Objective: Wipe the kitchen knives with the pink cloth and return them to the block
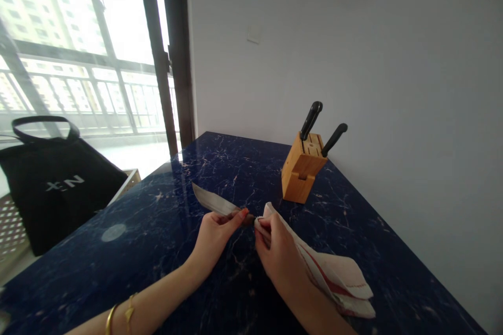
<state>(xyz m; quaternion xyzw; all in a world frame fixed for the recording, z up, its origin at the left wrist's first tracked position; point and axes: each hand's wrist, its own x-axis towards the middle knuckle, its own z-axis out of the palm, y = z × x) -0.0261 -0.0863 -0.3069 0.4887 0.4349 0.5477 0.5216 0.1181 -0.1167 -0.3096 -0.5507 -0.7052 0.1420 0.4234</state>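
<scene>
My left hand [220, 227] is closed round a kitchen knife [214, 202] near where blade and handle meet. Its broad blade points away to the left, above the dark blue marbled table. In my right hand [277, 246] a white cloth with a red stripe [341, 275] is pinched at one end, right by the tip of the knife's handle. The rest of the cloth trails to the right under my right wrist and onto the table. Most of the handle is hidden by my left fingers.
A wooden knife block [301, 172] with two black-handled knives stands beyond my right hand. On the left, a black bag [63, 188] rests on a perforated crate beside the table [168, 188]. A pale wall and a window border the table.
</scene>
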